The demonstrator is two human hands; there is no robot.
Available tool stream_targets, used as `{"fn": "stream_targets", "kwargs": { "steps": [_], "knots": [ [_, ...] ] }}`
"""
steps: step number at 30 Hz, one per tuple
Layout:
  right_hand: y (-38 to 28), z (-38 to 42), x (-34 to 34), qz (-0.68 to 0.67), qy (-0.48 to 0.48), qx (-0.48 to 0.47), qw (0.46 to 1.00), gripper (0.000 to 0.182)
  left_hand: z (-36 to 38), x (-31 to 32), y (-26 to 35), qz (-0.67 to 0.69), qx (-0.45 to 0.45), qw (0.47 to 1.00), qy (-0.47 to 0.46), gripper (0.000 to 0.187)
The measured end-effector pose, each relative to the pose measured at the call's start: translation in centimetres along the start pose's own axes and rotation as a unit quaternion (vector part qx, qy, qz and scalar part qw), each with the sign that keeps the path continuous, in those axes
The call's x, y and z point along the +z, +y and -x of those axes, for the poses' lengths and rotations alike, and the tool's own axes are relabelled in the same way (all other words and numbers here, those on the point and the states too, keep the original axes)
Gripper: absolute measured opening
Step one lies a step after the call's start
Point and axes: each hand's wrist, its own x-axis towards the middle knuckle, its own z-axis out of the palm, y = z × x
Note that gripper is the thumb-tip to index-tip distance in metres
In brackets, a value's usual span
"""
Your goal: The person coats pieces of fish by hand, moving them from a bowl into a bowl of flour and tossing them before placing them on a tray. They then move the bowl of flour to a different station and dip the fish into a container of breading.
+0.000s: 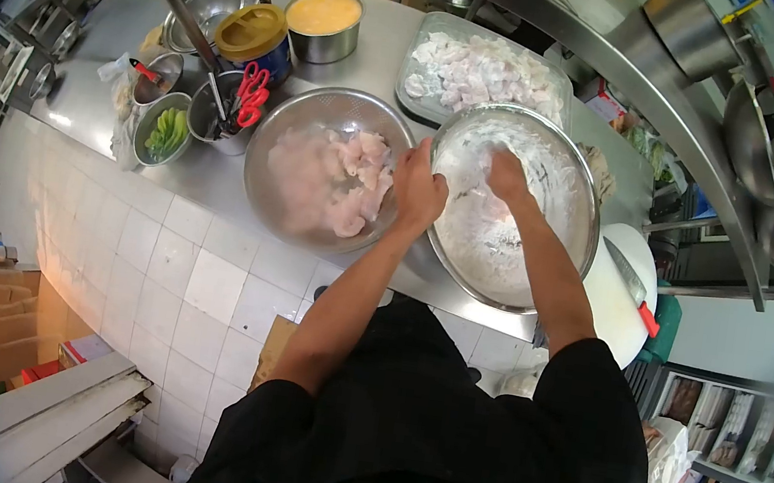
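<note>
A steel bowl (555, 264) holds white flour. My left hand (420, 187) has its fingers wrapped round this bowl's left rim, where it meets the neighbouring colander. Inside the flour bowl is my right hand (503, 174), its fingertips down in the flour and smeared, so what they hold cannot be made out. Raw pale meat pieces (356, 179) lie in the perforated steel colander (264, 211) to the left. Behind the bowl, a clear tray (410, 98) carries floured pieces (488, 69).
On the right, a red-handled knife (632, 274) lies on a round white board (607, 314). To the left stand a container with red scissors (252, 97), a bowl of green slices (166, 134), a yellow-lidded tub (250, 31) and a pot of yellow liquid (325, 14). A steel shelf edge (572, 22) crosses overhead.
</note>
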Motion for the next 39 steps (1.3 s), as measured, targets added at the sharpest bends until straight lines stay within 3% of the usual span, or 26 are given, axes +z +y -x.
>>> {"fn": "stream_targets", "kwargs": {
  "steps": [2, 5, 7, 8, 10, 11, 13, 16, 17, 19, 20, 22, 23, 24, 25, 26, 27, 28, 29, 31, 34, 35, 37, 38, 39],
  "knots": [
    [-1.0, 1.3, -2.8, -0.07, 0.021, 0.022, 0.997, 0.048, -0.5, -0.1, 0.3, 0.004, -0.003, 1.0, -0.002, 0.054],
    [-6.2, 5.9, -6.0, 0.109, -0.152, 0.024, 0.982, 0.059, -0.4, -0.1, 0.3, -0.001, -0.004, 1.0, 0.004, 0.053],
    [-0.5, 5.0, 3.6, 0.261, -0.112, -0.074, 0.956, 0.059, -0.4, 0.0, 0.2, 0.008, -0.002, 1.0, -0.001, 0.053],
    [1.8, 3.9, 4.6, 0.261, -0.112, -0.072, 0.956, 0.059, -0.4, 0.0, 0.3, 0.009, 0.0, 1.0, -0.003, 0.053],
    [5.1, 1.1, 4.6, -0.006, 0.009, 0.012, 1.0, 0.052, -0.5, 0.0, 0.5, 0.003, -0.024, 1.0, -0.01, 0.054],
    [1.5, 1.3, -1.0, -0.069, -0.04, 0.122, 0.989, 0.052, -0.3, 0.0, 0.4, 0.002, -0.025, 1.0, -0.012, 0.054],
    [-0.6, 0.5, -5.6, -0.119, -0.066, 0.188, 0.973, 0.056, -0.5, 0.0, 0.3, -0.002, -0.025, 0.999, -0.021, 0.055],
    [-1.9, -0.9, -1.4, 0.0, 0.015, 0.15, 0.989, 0.057, -0.6, 0.2, 0.1, -0.006, -0.019, 1.0, -0.017, 0.055],
    [-2.6, -1.8, 1.1, 0.047, -0.061, 0.133, 0.988, 0.057, -0.5, 0.2, 0.0, -0.006, -0.019, 1.0, -0.017, 0.055],
    [-6.8, 1.8, 0.1, 0.11, -0.023, 0.046, 0.993, 0.051, -0.6, 0.1, 0.0, 0.002, -0.01, 1.0, -0.013, 0.055],
    [-5.9, 1.9, 0.0, 0.111, -0.021, 0.047, 0.993, 0.051, -0.5, 0.1, 0.1, 0.003, -0.008, 1.0, -0.013, 0.055],
    [-2.1, 2.2, -1.2, -0.028, -0.064, -0.238, 0.969, 0.041, -0.4, 0.1, 0.3, -0.009, -0.008, 1.0, 0.001, 0.055],
    [0.6, 1.4, 0.1, -0.19, 0.011, -0.218, 0.957, 0.032, -0.3, 0.0, 0.3, -0.009, -0.009, 1.0, 0.003, 0.055],
    [1.0, 1.4, -3.6, -0.278, -0.126, -0.009, 0.952, 0.035, -0.4, 0.0, 0.3, -0.011, -0.016, 1.0, -0.009, 0.055],
    [4.4, 0.2, -3.5, -0.4, -0.162, -0.026, 0.902, 0.035, -0.5, -0.1, 0.4, -0.012, -0.022, 0.999, -0.02, 0.055],
    [4.8, 0.5, -6.0, -0.464, -0.179, 0.074, 0.865, 0.031, -0.4, -0.1, 0.3, -0.014, -0.024, 0.999, -0.02, 0.055],
    [4.8, 0.5, -6.2, -0.396, -0.072, 0.221, 0.888, 0.035, -0.3, 0.0, 0.1, -0.013, -0.015, 1.0, -0.009, 0.055],
    [8.4, -2.7, -3.3, -0.141, -0.051, 0.196, 0.969, 0.034, -0.4, 0.2, 0.2, -0.01, -0.004, 1.0, 0.002, 0.055],
    [9.0, -3.7, -0.2, -0.142, -0.052, 0.199, 0.968, 0.034, -0.3, 0.4, 0.2, -0.01, -0.004, 1.0, -0.002, 0.055],
    [6.5, -5.4, 4.2, 0.102, 0.026, 0.083, 0.991, 0.025, -0.6, 0.4, -0.1, 0.013, -0.017, 1.0, -0.016, 0.055],
    [-5.6, -1.3, 2.3, 0.03, 0.047, 0.051, 0.997, 0.025, -0.6, 0.2, 0.3, 0.008, -0.025, 0.999, -0.018, 0.054],
    [-7.1, -0.3, 2.4, 0.017, -0.081, 0.026, 0.996, 0.028, -0.6, 0.3, 0.2, 0.009, -0.025, 0.999, -0.022, 0.054],
    [-8.8, 4.9, 1.8, 0.036, -0.132, -0.045, 0.99, 0.036, -0.4, 0.4, -0.1, 0.009, -0.016, 1.0, 0.002, 0.054],
    [-10.2, 7.8, -2.4, 0.069, -0.201, -0.06, 0.975, 0.048, -0.5, 0.4, -0.2, 0.01, -0.016, 1.0, -0.002, 0.054],
    [-9.7, 9.4, -3.8, 0.068, -0.202, -0.055, 0.975, 0.048, -0.5, 0.5, -0.3, 0.003, -0.021, 1.0, -0.005, 0.054]
  ]
}}
